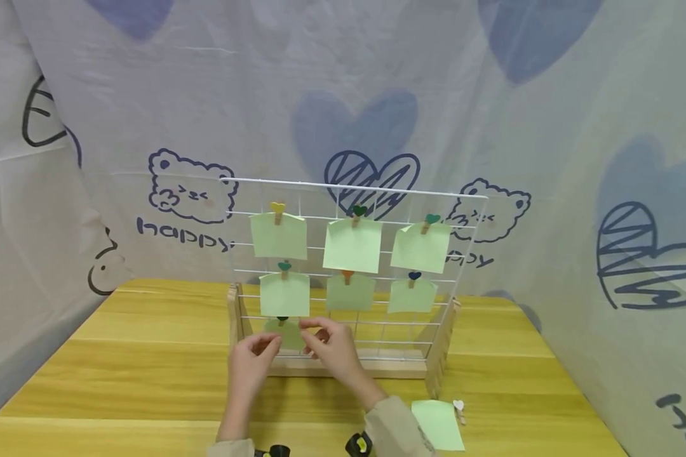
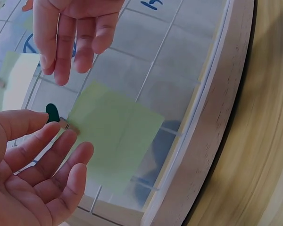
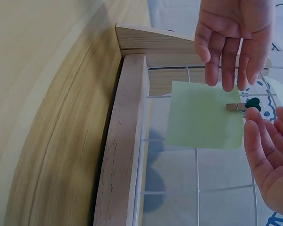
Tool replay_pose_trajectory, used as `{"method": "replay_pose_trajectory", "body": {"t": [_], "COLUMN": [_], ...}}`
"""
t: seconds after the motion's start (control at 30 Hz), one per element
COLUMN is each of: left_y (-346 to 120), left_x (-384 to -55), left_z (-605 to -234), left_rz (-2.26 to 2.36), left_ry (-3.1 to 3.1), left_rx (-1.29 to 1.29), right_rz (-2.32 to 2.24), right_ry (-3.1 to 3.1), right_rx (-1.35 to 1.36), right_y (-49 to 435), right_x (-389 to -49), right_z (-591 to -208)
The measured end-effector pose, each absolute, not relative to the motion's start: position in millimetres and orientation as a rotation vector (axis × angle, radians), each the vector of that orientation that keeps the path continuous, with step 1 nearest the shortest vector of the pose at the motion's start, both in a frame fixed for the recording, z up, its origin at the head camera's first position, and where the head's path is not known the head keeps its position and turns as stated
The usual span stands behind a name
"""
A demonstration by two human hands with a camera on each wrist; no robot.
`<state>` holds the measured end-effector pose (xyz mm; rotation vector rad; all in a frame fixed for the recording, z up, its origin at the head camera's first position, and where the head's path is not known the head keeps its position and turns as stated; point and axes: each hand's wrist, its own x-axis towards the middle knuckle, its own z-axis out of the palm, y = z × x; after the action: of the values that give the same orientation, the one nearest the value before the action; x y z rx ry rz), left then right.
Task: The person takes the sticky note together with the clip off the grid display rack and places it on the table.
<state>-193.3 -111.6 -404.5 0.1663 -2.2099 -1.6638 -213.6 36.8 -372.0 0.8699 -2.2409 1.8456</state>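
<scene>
Note point(image 3: 203, 122), pale green, hangs low on the left of a wire rack point(image 1: 377, 368), its top edge in a clip point(image 3: 237, 107) with a dark green heart. Paper this thin is likely light, soft and quick to crease, best taken by its side edges; the small wooden clip should feel stiff and want a pinch at the heart end. Left hand point(image 1: 250, 365), just left of the note, has thumb and finger tips close together; right hand point(image 1: 337, 349), just right, has fingers loosely parted. Neither appears to hold anything; whether one brushes the heart, I cannot tell. Six more notes point(image 1: 352, 246) hang above. On the table point(image 1: 120, 381), near right, lie a spare note point(image 1: 437, 424) and a white clip point(image 1: 459, 406).
</scene>
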Motion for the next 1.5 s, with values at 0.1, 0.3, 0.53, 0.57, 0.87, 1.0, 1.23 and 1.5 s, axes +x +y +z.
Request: {"method": "replay_pose_trajectory", "body": {"t": [0.1, 0.3, 0.53, 0.57, 0.87, 1.0, 1.23, 1.5], "left_y": [-114.6, -118.7, -120.1, -120.2, -119.4, -118.6, -117.1, -118.6], "left_x": [-193.3, -191.2, -189.5, -189.2, -193.0, -193.3, -193.5, -197.3], "left_z": [-404.5, -403.8, -402.5, -402.5, -407.8, -408.3, -407.8, -412.5], "left_rz": [-1.652, -1.618, -1.611, -1.614, -1.624, -1.628, -1.637, -1.639], "left_ry": [-2.208, -2.2, -2.16, -2.155, -2.123, -2.121, -2.129, -2.134], "left_rx": [0.194, 0.221, 0.246, 0.247, 0.247, 0.214, 0.203, 0.197], "right_rz": [1.812, 1.766, 1.677, 1.66, 1.473, 1.375, 1.275, 1.3], "right_ry": [-2.25, -2.268, -2.282, -2.293, -2.307, -2.315, -2.301, -2.188], "right_rx": [0.869, 0.858, 0.912, 0.914, 0.981, 0.982, 0.964, 0.943], "right_y": [33.8, 28.9, 23.1, 22.3, 17.2, 13.8, 7.5, -0.4], "right_x": [-213.2, -213.2, -227.4, -230.0, -234.9, -235.9, -240.8, -247.1], "right_z": [-370.8, -372.6, -393.2, -396.8, -404.4, -405.4, -410.8, -415.1]}}
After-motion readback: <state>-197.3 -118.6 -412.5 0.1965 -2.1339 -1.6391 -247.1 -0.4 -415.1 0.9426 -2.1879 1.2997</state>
